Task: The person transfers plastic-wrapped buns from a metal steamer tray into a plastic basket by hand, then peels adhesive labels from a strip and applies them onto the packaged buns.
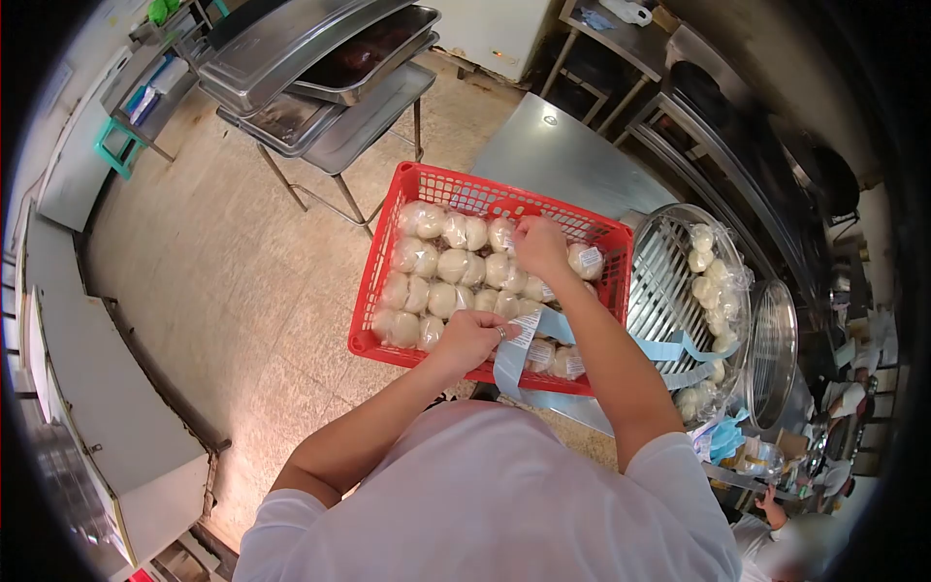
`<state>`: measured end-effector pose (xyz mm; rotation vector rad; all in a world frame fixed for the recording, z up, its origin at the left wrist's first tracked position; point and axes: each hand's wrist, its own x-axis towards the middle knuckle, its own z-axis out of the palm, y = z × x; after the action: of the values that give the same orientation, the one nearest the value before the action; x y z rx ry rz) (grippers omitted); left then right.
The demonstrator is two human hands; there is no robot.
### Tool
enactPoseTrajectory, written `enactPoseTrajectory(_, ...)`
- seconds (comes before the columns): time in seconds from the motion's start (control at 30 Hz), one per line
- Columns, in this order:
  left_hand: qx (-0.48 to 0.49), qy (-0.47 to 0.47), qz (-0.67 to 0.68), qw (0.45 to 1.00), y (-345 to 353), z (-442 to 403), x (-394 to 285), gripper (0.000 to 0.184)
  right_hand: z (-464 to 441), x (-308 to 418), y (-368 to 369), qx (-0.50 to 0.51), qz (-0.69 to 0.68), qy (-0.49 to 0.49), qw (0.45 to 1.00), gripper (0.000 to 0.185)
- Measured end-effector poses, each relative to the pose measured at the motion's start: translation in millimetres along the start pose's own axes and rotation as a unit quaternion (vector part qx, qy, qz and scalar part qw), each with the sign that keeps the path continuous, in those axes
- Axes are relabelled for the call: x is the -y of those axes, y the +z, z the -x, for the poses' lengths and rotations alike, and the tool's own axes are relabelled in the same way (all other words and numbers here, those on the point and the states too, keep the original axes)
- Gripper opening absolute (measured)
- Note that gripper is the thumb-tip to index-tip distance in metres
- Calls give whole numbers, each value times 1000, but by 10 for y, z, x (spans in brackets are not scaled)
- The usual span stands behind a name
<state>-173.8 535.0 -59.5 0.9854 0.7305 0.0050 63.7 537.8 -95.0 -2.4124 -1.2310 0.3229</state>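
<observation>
A red plastic basket [365,303] holds rows of round white buns in clear plastic bags [452,266]. Between the fingers of my left hand [472,341], at the basket's near side, is a pale blue strip of white printed labels [508,365]. The strip runs right, under my right forearm, and trails over the steamer tray. My right hand [540,244] is over the far rows, its fingers curled down at a bag of buns; what they grip, if anything, is hidden. White labels show on several bags along the right and near sides.
Right of the basket, a round slatted steamer tray [652,281] carries more bagged buns [713,286]. Beside it leans a round metal lid [773,354]. A steel table [543,155] lies behind; metal trays [364,116] rest on a stand. Another person's hand [772,508] shows lower right.
</observation>
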Motion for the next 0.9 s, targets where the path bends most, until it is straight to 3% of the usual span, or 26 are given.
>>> enactPoseTrajectory(0.17,2,1,43,999,-17,47,-70,22,83,160,14,-104,171,-30,979,17)
enactPoseTrajectory(0.27,6,-26,39,999,-5,26,-120,21,269,233,-228,-210,88,-72,971,18)
enactPoseTrajectory(0.37,0,-63,88,994,69,61,-249,22,667,401,-802,-57,-163,-24,985,20)
enactPoseTrajectory(0.43,-3,-66,125,990,112,2,-193,24,1078,581,-1193,55,-156,-3,986,23)
enactPoseTrajectory(0.53,77,-66,200,975,108,-125,-81,23,1522,575,-1277,-5,-44,-144,989,22)
enactPoseTrajectory(0.67,141,-110,268,947,195,-126,-168,24,1700,485,-1231,-19,-2,-150,989,19)
enactPoseTrajectory(0.9,80,-151,215,962,395,-262,-55,20,1882,415,-1188,-66,54,-191,978,17)
